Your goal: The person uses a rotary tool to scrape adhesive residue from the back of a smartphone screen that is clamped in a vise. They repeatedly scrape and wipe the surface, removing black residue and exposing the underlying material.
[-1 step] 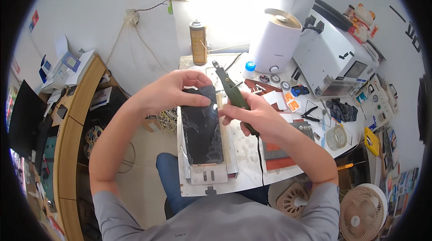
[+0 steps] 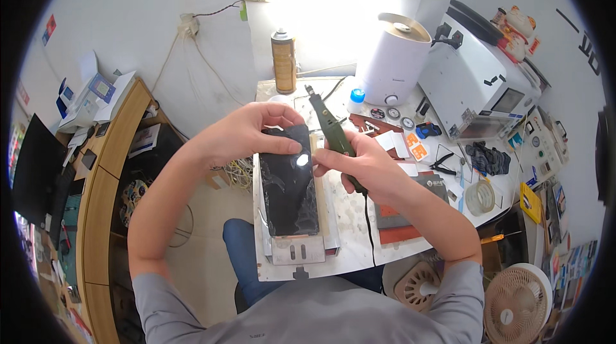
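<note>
Pinching the top end of a black phone screen (image 2: 285,199) with the left hand (image 2: 253,127), with the thumb across its face. Clasping a green rotary tool (image 2: 333,132) in the right hand (image 2: 366,161), tip upward, near the screen's right edge — touching or apart, hard to tell. Glossy and dark, streaked with pale, wrinkled marks. Held above a slotted metal plate (image 2: 314,253) at the near edge of a white table (image 2: 350,222); contact unclear. Printed in white on a grey mat (image 2: 388,217) to the right; marked in tiny lettering on a white humidifier (image 2: 391,55) beyond. Compared with the earlier frame, catching a bright white glint below the thumb — duller then — with both grips nearly unmoved.
</note>
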Tool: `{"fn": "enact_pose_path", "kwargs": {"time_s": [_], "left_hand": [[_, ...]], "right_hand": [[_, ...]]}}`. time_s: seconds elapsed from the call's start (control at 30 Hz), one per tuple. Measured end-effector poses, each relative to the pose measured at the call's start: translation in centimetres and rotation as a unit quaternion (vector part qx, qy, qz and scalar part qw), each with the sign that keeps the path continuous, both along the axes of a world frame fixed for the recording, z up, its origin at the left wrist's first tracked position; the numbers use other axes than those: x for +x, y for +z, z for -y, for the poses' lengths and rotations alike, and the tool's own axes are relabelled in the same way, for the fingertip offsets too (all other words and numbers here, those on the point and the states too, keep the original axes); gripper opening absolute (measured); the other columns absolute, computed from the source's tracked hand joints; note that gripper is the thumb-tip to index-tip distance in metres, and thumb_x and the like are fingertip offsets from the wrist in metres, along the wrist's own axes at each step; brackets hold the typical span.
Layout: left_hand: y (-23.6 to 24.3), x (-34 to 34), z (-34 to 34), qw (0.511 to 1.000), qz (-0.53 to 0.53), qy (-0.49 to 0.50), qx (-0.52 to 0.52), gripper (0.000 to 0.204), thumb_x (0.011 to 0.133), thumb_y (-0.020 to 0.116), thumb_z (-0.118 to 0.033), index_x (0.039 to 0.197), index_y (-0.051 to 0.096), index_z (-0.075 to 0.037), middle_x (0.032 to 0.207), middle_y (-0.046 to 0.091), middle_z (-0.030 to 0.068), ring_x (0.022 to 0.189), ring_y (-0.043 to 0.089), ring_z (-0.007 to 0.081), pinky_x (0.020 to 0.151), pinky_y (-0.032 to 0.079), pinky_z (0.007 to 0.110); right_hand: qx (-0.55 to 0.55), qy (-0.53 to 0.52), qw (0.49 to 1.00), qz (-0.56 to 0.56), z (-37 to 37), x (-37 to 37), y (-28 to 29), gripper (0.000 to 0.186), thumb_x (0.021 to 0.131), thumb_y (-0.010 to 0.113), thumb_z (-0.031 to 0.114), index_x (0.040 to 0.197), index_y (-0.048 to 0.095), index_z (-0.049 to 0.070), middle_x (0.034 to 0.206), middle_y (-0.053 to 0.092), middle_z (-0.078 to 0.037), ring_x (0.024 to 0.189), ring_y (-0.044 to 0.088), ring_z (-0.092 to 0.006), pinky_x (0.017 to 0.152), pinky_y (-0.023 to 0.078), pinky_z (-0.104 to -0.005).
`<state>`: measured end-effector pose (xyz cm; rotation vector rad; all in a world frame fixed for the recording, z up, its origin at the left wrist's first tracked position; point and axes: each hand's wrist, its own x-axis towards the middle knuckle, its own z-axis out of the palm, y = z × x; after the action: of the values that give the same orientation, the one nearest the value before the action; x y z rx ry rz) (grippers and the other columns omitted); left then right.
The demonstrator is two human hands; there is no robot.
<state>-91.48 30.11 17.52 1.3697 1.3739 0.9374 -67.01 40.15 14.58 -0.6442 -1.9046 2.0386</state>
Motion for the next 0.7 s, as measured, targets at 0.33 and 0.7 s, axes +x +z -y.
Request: {"fn": "enact_pose_path", "kwargs": {"time_s": [0.33,0.7], "left_hand": [[-0.8,1.1,0.4,0.999,0.032,-0.009,0.021,0.056,0.092,0.078,-0.007,0.145,0.059,-0.002,0.132,0.066,0.0085,0.126,0.06,0.017,0.112,0.047,0.034],[-3.2,0.3,2.1,0.983,0.175,0.052,0.018,0.064,0.096,0.054,0.004,0.159,0.043,-0.002,0.142,0.062,0.0142,0.136,0.06,0.0223,0.109,0.049,0.032]], "right_hand": [[-0.03,-0.036,0.999,0.01,0.3,-0.6,0.0,0.033,0.097,0.081,0.027,0.112,0.062,0.004,0.097,0.068,-0.004,0.08,0.069,-0.0105,0.052,0.044,-0.0228],[0.083,-0.036,0.994,0.056,0.2,-2.1,-0.3,0.034,0.097,0.08,0.026,0.114,0.063,0.003,0.092,0.065,-0.002,0.069,0.059,-0.0058,0.053,0.048,-0.0225]]}}
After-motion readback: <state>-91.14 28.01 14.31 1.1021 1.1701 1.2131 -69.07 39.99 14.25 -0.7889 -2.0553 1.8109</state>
